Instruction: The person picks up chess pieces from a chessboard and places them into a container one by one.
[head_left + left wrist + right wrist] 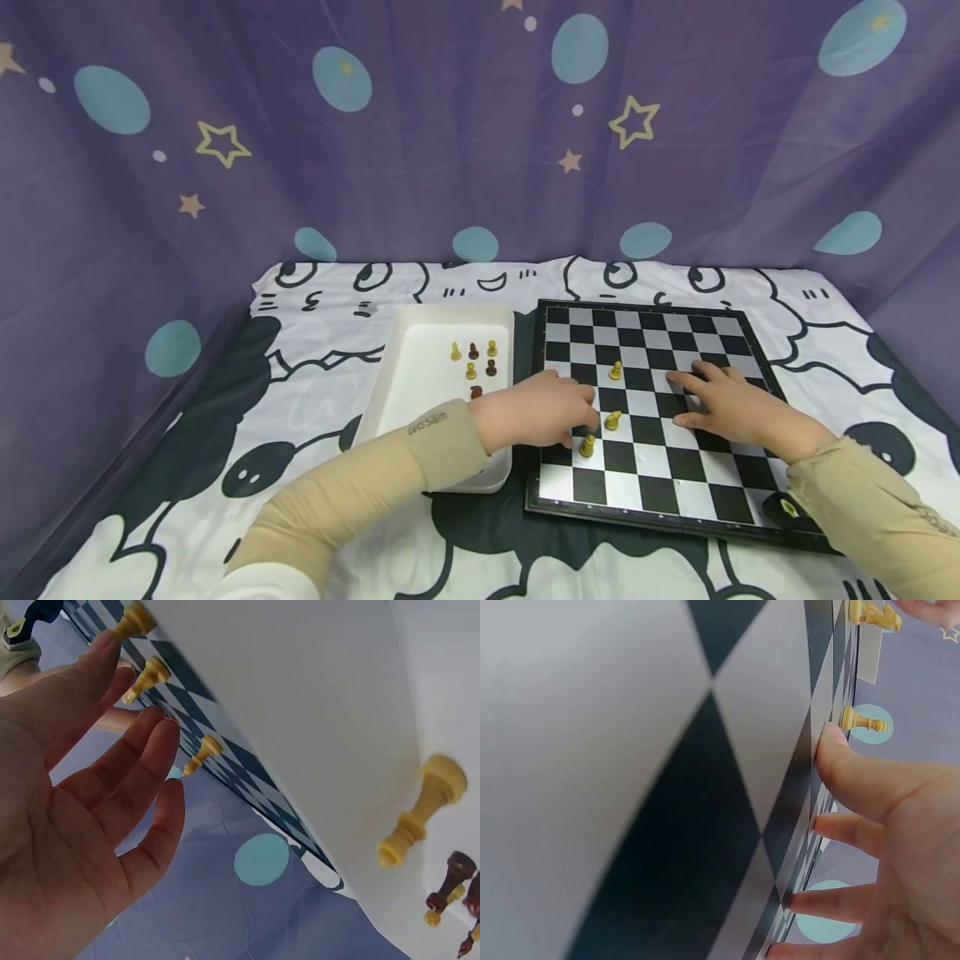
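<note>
Soft, even light fills the head view, and here the board [652, 458] shows bright white on its near squares, greyer on the far ones. Shadows are faint. The curtain [450, 150] sits darker, dim down the left side, its blue spots [862, 37] stretched towards the upper corners. Over to the left wrist: a cool, hazy cast, the tray [315, 712] a smooth pale sheet, the palm of the left hand [67, 832] shaded. Right wrist now, washed-out grey, glare spreading at upper left, the nearest squares softly blurred, the right hand [900, 847] sharper.
</note>
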The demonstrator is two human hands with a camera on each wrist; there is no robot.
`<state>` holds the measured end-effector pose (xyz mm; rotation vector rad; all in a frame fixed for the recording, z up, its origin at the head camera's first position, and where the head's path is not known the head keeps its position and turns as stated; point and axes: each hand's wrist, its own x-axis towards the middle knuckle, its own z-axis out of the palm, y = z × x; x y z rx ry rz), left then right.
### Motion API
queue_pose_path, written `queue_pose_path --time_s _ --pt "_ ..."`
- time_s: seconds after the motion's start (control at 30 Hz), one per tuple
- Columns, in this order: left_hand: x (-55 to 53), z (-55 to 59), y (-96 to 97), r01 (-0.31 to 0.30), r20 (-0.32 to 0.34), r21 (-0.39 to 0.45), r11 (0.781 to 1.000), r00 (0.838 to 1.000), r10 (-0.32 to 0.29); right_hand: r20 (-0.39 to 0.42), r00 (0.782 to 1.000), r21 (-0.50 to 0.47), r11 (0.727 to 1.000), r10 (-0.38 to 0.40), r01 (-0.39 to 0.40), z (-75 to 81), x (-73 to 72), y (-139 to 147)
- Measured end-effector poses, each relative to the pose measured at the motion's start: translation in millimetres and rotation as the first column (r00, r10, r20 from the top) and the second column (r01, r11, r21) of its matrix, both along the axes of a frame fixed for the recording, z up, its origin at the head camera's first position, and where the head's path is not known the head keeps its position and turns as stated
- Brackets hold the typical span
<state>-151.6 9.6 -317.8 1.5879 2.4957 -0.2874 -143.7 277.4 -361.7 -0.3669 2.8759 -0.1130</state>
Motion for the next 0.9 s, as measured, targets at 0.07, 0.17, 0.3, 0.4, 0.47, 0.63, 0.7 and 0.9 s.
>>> queue_pose_path --time_s 0.07,0.17,0.3,0.4,0.47,0.63,0.7,0.9 --pt "0.8 -1.2 1.0 0.011 -0.001 -0.004 1.0 1.0 -0.011 -0.001 1.0 -0.002 1.0 -0.001 0.001 0.4 0.0 0.1" --pt "2.0 -2.5 2.5 0.021 0.001 -0.008 1.0 1.0 -0.021 -0.002 1.0 -0.006 1.0 -0.001 0.001 0.8 0.2 0.4" --pt "2.1 -5.0 4.4 0.025 -0.001 -0.014 1.0 1.0 -0.025 -0.003 1.0 -0.009 1.0 0.0 0.0 0.3 0.1 0.7" --pt "2.2 -5.2 4.8 0.025 -0.003 -0.014 1.0 1.0 -0.025 -0.005 1.0 -0.01 1.0 0.002 -0.002 -0.3 0.1 0.8" --pt "2.6 -4.3 4.7 0.024 0.001 -0.008 1.0 1.0 -0.023 -0.007 1.0 -0.009 1.0 0.001 -0.001 -0.5 0.1 0.7" --pt "2.6 -1.4 3.8 0.027 0.018 0.021 0.999 0.999 -0.027 -0.004 1.0 -0.009 1.0 -0.002 0.002 -0.4 0.0 0.5" --pt "2.3 -0.5 3.7 0.034 0.019 0.033 0.999 0.999 -0.035 -0.002 1.0 -0.009 1.0 -0.002 0.002 -0.3 -0.1 0.5" --pt "2.0 -0.3 4.4 0.051 0.011 0.05 0.997 0.999 -0.051 0.001 1.0 -0.01 1.0 -0.002 0.002 -0.7 -0.5 0.9"
